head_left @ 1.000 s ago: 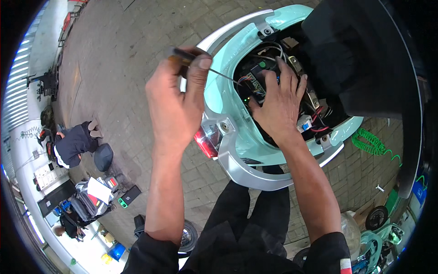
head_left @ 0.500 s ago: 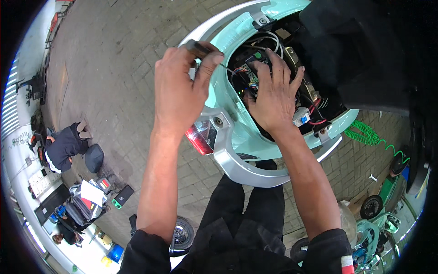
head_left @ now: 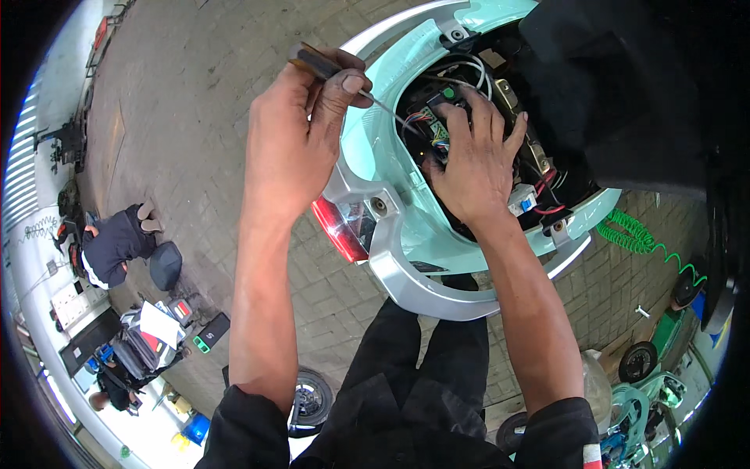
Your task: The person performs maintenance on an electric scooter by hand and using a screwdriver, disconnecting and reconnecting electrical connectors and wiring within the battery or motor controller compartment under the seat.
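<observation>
My left hand (head_left: 293, 133) is closed around the dark handle of a screwdriver (head_left: 319, 62). Its thin shaft slants down to the right into the open compartment of a mint-green scooter body (head_left: 383, 148), and the tip is lost among wires. My right hand (head_left: 476, 168) reaches inside, its thumb and fingers braced around a black control box (head_left: 431, 102) with a green round part on top. Coloured wires (head_left: 439, 137) run from connectors on that box. Part of the box is hidden under my fingers.
A silver grab rail (head_left: 422, 297) and red tail light (head_left: 340, 230) edge the scooter. The black seat (head_left: 617, 102) stands raised at the right. A green coiled hose (head_left: 629, 234) lies beyond. At the left, a person (head_left: 117, 246) bends near a cluttered cart (head_left: 148, 344).
My left hand has moved slightly left and up, drawing the screwdriver back, so more of its shaft shows. My right hand stays on the control box.
</observation>
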Tool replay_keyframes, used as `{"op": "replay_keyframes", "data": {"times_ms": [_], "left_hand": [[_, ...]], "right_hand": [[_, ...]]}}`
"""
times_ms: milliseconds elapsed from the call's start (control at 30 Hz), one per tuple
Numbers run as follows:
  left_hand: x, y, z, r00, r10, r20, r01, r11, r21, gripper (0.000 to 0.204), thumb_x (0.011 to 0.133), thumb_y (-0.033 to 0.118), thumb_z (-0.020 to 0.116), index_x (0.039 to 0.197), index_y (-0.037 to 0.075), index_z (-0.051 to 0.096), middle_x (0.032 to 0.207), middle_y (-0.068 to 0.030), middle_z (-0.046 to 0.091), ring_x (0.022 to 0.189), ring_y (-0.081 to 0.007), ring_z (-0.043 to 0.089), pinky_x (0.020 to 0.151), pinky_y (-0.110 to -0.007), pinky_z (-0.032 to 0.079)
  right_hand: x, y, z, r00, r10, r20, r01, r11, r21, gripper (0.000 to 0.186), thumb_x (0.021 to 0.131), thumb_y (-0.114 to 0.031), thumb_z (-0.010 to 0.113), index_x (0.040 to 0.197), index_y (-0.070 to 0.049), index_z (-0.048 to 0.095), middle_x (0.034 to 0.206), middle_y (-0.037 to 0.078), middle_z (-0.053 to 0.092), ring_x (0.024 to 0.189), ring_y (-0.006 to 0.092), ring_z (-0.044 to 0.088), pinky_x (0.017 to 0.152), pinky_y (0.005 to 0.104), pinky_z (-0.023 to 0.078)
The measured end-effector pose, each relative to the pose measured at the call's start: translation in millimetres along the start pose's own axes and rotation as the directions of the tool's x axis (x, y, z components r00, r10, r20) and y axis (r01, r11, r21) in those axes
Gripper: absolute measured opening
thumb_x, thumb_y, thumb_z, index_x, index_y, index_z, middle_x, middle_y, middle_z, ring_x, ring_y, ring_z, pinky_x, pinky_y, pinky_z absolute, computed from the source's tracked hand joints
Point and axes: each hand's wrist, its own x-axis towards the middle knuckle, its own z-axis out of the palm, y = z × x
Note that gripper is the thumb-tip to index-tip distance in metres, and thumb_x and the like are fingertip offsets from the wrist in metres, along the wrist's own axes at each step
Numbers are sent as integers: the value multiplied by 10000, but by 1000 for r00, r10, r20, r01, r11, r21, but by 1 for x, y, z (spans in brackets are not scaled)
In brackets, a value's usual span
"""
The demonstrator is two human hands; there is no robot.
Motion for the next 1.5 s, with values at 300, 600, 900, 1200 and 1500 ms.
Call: {"op": "replay_keyframes", "data": {"times_ms": [300, 600, 900, 1200, 1500], "left_hand": [[10, -32, 5, 987, 118, -112, -125, 991, -56, 398, 1017, 139, 661, 1341, -47, 524, 945, -119, 765, 873, -169, 738, 774, -316, 561], [9, -16, 14, 980, 198, 25, -199, 960, 197, 403, 1036, 50, 598, 1420, -8, 487, 971, -96, 750, 920, -155, 705, 853, -300, 530], [7, -19, 18, 967, 252, -28, -245, 958, 149, 374, 1005, 120, 679, 1325, -8, 535, 939, -105, 752, 860, -156, 719, 778, -291, 533], [5, -21, 23, 976, 183, -114, -156, 964, 214, 335, 959, 182, 762, 1129, 3, 535, 879, -104, 731, 819, -160, 717, 732, -294, 529], [2, -24, 28, 968, 164, -191, -133, 977, 166, 327, 954, 159, 768, 1092, -2, 519, 867, -107, 727, 792, -146, 694, 735, -281, 526]], "right_hand": [[-1, -1, -2, 1000, -11, 9, 11, 1000, -6, 647, 731, -232, 850, 1314, -161, 580, 1461, 113, 462, 1408, 315, 403, 1202, 704, 144], [-1, 1, 0, 1000, -21, -21, 21, 1000, 3, 653, 722, -217, 856, 1311, -155, 579, 1455, 115, 467, 1400, 325, 409, 1197, 712, 146], [-1, 2, 1, 999, -26, -25, 27, 1000, 11, 657, 711, -231, 868, 1303, -157, 592, 1461, 123, 468, 1404, 329, 403, 1202, 709, 142], [-2, 2, 2, 1000, -18, -18, 18, 1000, 0, 662, 721, -240, 864, 1322, -175, 595, 1460, 118, 469, 1410, 319, 399, 1204, 707, 140], [-2, 1, 1, 1000, -7, -16, 7, 1000, 9, 640, 730, -227, 859, 1315, -174, 607, 1452, 120, 477, 1404, 321, 406, 1207, 701, 141]]}}
